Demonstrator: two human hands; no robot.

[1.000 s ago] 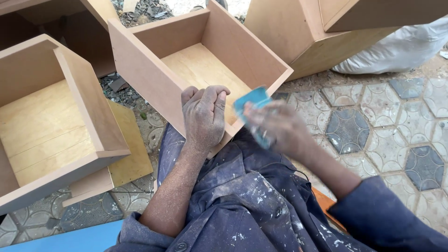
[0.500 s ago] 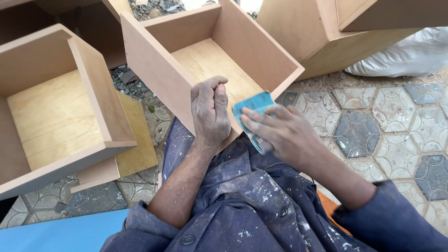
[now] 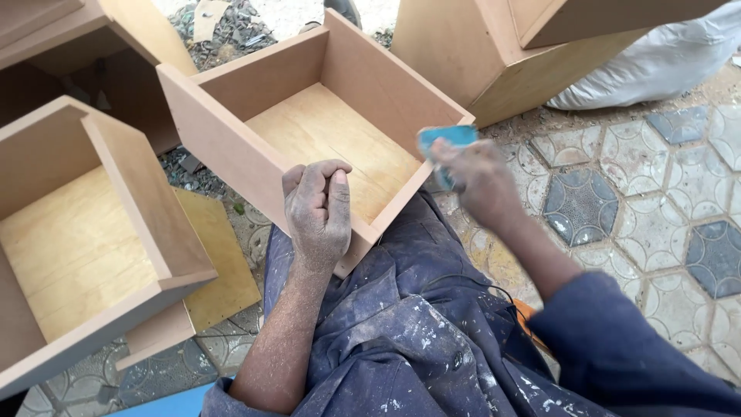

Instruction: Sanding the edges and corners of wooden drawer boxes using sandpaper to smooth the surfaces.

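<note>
You are sanding the open wooden drawer box (image 3: pixel 324 131) that is resting tilted across your lap, its plywood bottom facing up toward you.

Your left hand (image 3: pixel 318 216) is clamping the near corner of the box: the fingers are curled over the front wall's top edge, steadying the piece against your thigh. The hand is coated in fine dust.

Your right hand (image 3: pixel 478 181) is gripping a folded blue sanding sheet (image 3: pixel 448 139) and is pressing it against the right-hand wall's top edge, close to the far corner. The hand and sheet are blurred, so I judge that you are in mid-stroke along that edge; how the fingers pinch the sheet cannot be made out.

Step in hand, as I judge it: you are smoothing the rim of the right side wall. The front wall's edge under your left hand is not yet reachable while that hand is sitting on it.

The next move, in my judgement, is calling for a firm left-hand hold as the strokes are running along the edge, with the sheet kept flat so the corner is not being rounded over.

A second drawer box (image 3: pixel 85 239) is lying just beside your left knee on the patterned paving (image 3: pixel 656 193), and larger cabinet carcasses (image 3: pixel 494 54) are standing beyond.
</note>
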